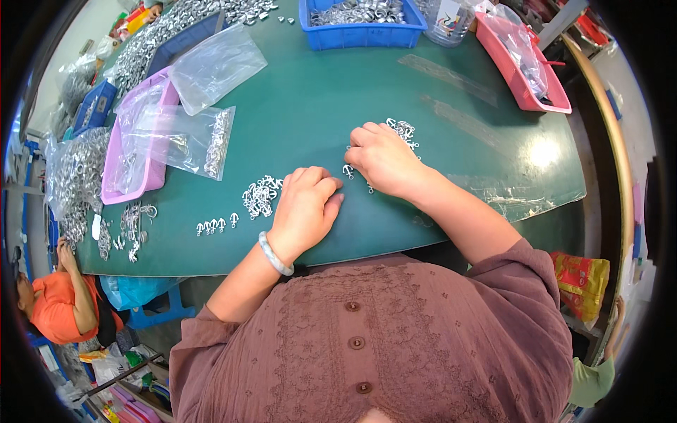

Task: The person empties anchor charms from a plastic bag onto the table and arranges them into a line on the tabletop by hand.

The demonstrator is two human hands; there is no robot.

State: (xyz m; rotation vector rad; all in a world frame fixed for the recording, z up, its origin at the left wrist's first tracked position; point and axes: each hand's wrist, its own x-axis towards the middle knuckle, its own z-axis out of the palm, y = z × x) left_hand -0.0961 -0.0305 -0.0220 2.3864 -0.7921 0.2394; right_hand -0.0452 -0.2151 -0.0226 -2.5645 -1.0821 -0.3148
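Small silver anchor charms lie on the green table in two heaps. Next to the left heap [261,197] rests my left hand [303,211], fingers curled and thumb near the index finger; whatever is between them is hidden. My right hand [384,158] is bent over the right heap [402,130], covering part of it. Its fingers are closed and pointing down, and what they hold does not show. Just below those fingertips is a single anchor charm [348,170]. Farther left, several anchor charms [217,225] stand in a short row.
A purple tray [159,173] with clear plastic bags stands left. A blue bin [363,37] of metal parts is at the back, a pink tray [525,81] at the back right. Loose metal pieces [134,225] lie near the left edge. A person in orange [67,307] sits left.
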